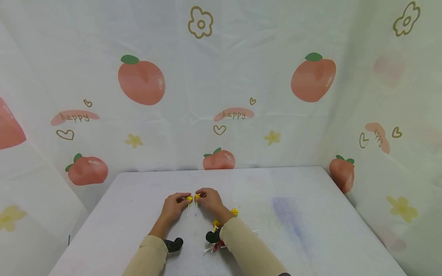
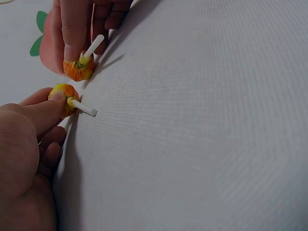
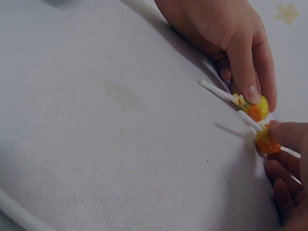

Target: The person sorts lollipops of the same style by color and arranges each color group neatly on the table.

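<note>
Head view: the left hand (image 1: 173,207) pinches the left lollipop (image 1: 189,199), its yellow wrapped ball at the fingertips and its white stick running back towards the wearer with a slight lean to the left. The right hand (image 1: 210,199) pinches the right lollipop (image 1: 197,197) likewise, its stick also pointing back at the wearer, nearly parallel to the other. Both balls sit between the hands, just beside each other, over the worktop (image 1: 145,191). Near the right wrist lie loose lollipops (image 1: 216,223), partly hidden by the right sleeve (image 1: 252,245).

Left wrist view: the left lollipop sits at the left thumb's tip, stick jutting out past it, away from the palm. Opposite, under the right hand's fingertips, the right lollipop's stick slants away from the left hand.

Right wrist view: the right lollipop is pinched at the right thumb's tip, stick slanting outward from that hand; just beyond, beneath the left thumb, the left lollipop's stick runs roughly parallel to it
</note>
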`<act>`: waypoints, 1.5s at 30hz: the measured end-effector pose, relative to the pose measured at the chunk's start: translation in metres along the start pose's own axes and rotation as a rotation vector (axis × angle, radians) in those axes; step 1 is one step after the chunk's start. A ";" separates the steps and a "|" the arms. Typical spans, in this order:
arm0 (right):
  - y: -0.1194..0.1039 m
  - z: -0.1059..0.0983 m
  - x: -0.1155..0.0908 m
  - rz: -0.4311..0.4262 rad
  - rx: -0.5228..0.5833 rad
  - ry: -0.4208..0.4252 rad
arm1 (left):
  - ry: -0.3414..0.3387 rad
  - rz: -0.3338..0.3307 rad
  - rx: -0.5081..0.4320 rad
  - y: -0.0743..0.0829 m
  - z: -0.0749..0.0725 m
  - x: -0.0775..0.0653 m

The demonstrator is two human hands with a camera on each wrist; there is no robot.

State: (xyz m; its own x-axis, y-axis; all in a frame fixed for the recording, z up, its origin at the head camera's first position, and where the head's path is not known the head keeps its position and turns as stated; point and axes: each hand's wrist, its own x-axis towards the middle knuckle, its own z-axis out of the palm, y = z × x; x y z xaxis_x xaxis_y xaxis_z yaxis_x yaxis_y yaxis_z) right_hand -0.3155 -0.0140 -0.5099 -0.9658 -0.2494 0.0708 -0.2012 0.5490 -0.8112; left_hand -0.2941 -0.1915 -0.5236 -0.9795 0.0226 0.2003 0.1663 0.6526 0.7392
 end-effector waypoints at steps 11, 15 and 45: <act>-0.003 -0.001 -0.001 0.003 -0.012 0.018 | -0.006 -0.001 0.006 0.000 0.000 0.001; -0.002 -0.001 -0.001 -0.015 -0.018 0.012 | -0.002 0.000 0.006 0.001 -0.001 0.000; -0.030 -0.054 -0.016 -0.145 -0.023 -0.059 | -0.018 -0.041 0.004 0.000 -0.001 0.000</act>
State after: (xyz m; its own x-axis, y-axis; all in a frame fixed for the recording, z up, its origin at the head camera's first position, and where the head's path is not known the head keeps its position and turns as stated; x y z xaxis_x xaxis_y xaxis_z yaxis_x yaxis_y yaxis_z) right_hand -0.3027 0.0168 -0.4555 -0.9152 -0.3737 0.1510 -0.3421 0.5222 -0.7812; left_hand -0.2944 -0.1919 -0.5231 -0.9874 0.0093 0.1578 0.1251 0.6562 0.7441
